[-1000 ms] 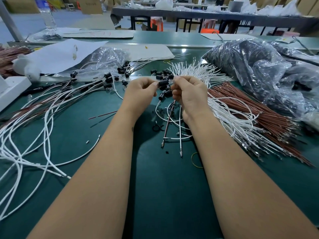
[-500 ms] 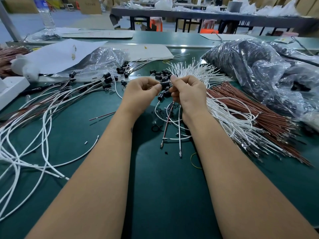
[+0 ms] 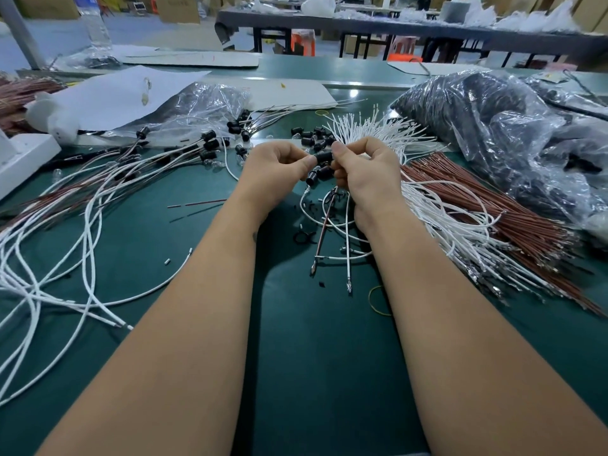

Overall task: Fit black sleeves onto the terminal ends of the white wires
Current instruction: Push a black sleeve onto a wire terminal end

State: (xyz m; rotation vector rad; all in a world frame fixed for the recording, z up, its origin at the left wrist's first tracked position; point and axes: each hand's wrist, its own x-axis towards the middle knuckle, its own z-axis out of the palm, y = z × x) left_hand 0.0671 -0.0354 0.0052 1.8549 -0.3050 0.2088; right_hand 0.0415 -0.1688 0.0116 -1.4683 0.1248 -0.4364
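Bench [image 3: 312, 373]: green, strewn w/ white wires [image 3: 378, 136]. Left hand [image 3: 273, 169], right hand [image 3: 365, 169] raised mid-bench, both pinching one black sleeve [image 3: 324, 156]. Sleeve between the grips, long axis approx. left-right, equally near both. More sleeves held just below.

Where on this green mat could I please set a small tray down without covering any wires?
The barest patch is the green mat between the two forearms, near the bottom edge. A smaller gap lies left of the left forearm, bordered by the looping white wires. It is crowded around the hands, by the loose black sleeves, and right, where the brown wire bundle spreads.
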